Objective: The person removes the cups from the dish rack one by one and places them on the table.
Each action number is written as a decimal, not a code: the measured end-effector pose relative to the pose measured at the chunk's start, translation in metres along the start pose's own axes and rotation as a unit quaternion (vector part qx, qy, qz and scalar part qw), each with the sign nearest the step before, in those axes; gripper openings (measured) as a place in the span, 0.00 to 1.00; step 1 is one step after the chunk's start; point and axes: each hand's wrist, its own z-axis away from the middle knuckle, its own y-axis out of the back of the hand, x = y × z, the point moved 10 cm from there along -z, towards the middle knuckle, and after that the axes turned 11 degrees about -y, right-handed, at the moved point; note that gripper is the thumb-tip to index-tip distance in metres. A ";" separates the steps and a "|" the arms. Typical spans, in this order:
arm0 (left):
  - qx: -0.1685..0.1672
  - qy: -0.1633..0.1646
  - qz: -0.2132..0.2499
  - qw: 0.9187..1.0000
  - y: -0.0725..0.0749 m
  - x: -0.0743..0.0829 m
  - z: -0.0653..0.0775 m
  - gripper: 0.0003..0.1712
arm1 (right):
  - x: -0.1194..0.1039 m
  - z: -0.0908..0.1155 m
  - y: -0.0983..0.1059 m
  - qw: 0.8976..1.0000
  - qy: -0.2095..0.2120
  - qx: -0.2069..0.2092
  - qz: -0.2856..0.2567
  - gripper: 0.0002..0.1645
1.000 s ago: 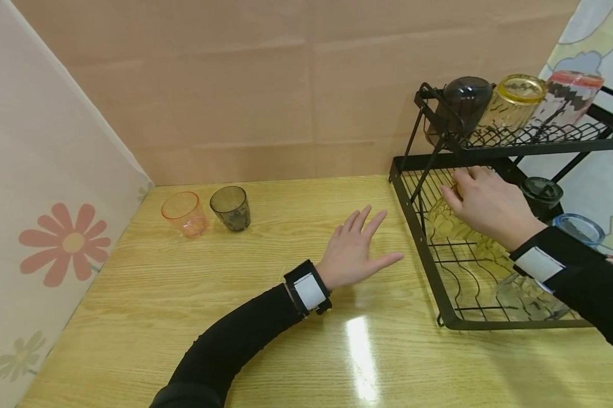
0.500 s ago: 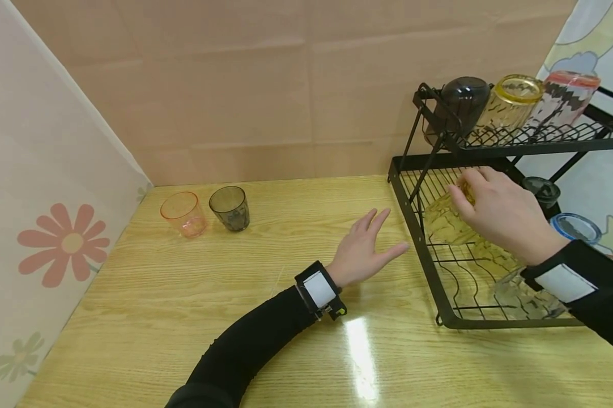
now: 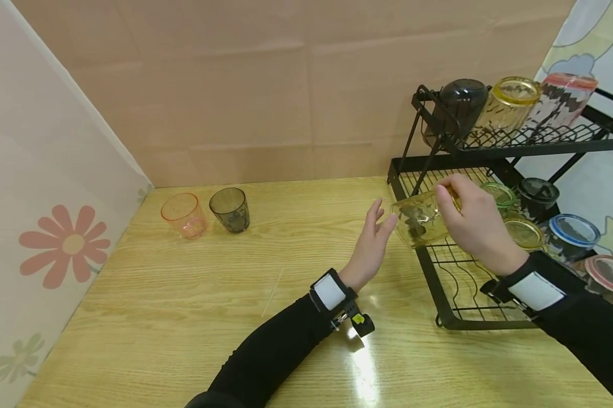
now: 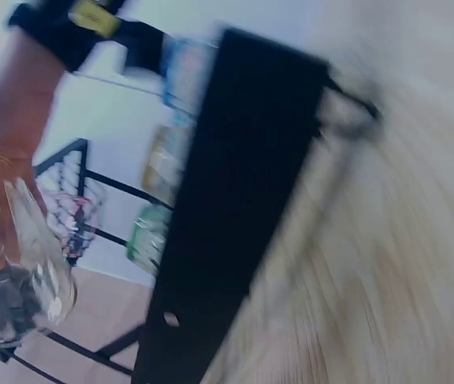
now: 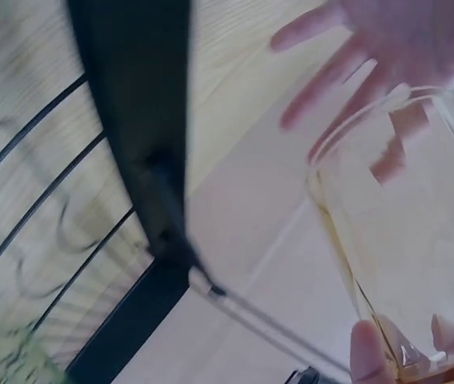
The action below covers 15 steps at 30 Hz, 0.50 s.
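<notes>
My right hand (image 3: 477,224) grips a yellow-tinted glass (image 3: 421,221) by one end and holds it tilted on its side over the left edge of the black dish rack (image 3: 435,286). My left hand (image 3: 369,249), fingers extended, is raised at the glass's other end; whether it touches is unclear. In the right wrist view, fingertips press the amber-coloured end of the glass (image 5: 407,240), with the left hand (image 5: 411,40) spread behind the far end. The left wrist view is blurred, showing the right hand (image 4: 6,136) and part of the glass (image 4: 46,276).
Upside-down dark (image 3: 459,107), yellow (image 3: 510,107) and pink (image 3: 561,102) glasses fill the rack's upper shelf. Below stand green-rimmed (image 3: 499,194), dark (image 3: 538,195), yellow (image 3: 524,233), blue (image 3: 574,229) and pink (image 3: 609,272) ones. An orange-rimmed glass (image 3: 184,215) and a grey glass (image 3: 230,209) stand upright at far left.
My right hand has lifted the yellow glass from the rack's lower tier and carried it left. The left hand has moved right and turned towards it.
</notes>
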 end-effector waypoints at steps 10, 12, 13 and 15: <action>0.132 0.109 0.357 0.918 0.006 -0.013 0.005 0.48 | -0.023 -0.002 -0.029 0.998 0.037 0.005 -0.059 0.20; 0.138 0.108 0.369 0.913 0.007 -0.011 0.005 0.48 | -0.025 -0.001 -0.034 0.997 0.041 0.008 -0.067 0.19; 0.141 0.106 0.370 0.912 0.008 -0.010 0.005 0.47 | -0.026 0.000 -0.037 0.997 0.044 0.009 -0.070 0.19; 0.145 0.100 0.367 0.913 0.010 -0.008 0.005 0.46 | -0.029 0.000 -0.041 0.996 0.049 0.012 -0.076 0.18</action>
